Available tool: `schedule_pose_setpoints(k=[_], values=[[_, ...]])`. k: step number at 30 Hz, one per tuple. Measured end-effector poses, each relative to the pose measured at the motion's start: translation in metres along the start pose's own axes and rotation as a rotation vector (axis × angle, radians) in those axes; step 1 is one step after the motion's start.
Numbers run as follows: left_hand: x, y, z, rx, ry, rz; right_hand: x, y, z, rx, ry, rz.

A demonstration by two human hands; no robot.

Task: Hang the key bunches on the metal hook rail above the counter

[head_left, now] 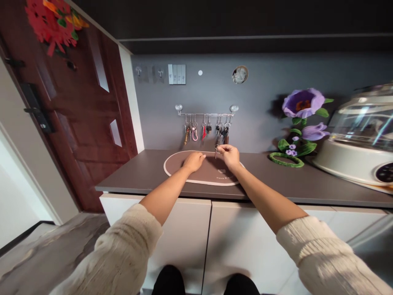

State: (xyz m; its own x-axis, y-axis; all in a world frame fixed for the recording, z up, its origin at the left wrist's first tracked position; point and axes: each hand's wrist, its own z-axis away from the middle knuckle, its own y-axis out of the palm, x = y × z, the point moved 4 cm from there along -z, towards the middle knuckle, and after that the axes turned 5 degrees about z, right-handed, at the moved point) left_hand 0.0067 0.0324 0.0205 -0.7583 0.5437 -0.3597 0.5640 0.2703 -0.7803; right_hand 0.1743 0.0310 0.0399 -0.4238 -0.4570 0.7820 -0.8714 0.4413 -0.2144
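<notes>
My right hand (231, 156) pinches a small key ring (216, 146) between thumb and fingers, with a thin key (215, 154) hanging from it above an oval brown mat (208, 177). My left hand (194, 161) is low over the mat's left half, its fingers curled in and the thumb side toward the right. Whatever may be inside those curled fingers is hidden. Just behind both hands, a clear wall rail (211, 114) carries several bunches of keys, among them a pink carabiner (194, 134) and a red tag (204, 132).
The mat lies on a dark countertop (260, 184) above white cabinet doors (181, 229). A purple plush flower (302, 104) and a white domed appliance (344, 157) stand to the right. A dark red door (89, 123) is at left, and a dark overhead cabinet (245, 20) juts out above.
</notes>
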Motion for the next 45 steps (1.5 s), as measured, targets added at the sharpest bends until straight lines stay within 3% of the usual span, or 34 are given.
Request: schedule_pose_setpoints(k=[5, 14, 26, 45], values=[[-0.003, 0.003, 0.0, 0.068, 0.021, -0.051, -0.003, -0.011, -0.014, -0.068, 0.029, -0.021], [-0.004, 0.007, -0.002, 0.1, 0.003, -0.068, 0.009, -0.034, -0.04, -0.11, 0.047, -0.039], [-0.005, 0.01, -0.003, 0.103, 0.009, -0.079, 0.011, -0.058, -0.089, -0.279, 0.089, 0.079], [-0.004, 0.013, -0.007, 0.102, 0.008, -0.082, -0.006, -0.041, -0.15, -0.32, 0.219, 0.177]])
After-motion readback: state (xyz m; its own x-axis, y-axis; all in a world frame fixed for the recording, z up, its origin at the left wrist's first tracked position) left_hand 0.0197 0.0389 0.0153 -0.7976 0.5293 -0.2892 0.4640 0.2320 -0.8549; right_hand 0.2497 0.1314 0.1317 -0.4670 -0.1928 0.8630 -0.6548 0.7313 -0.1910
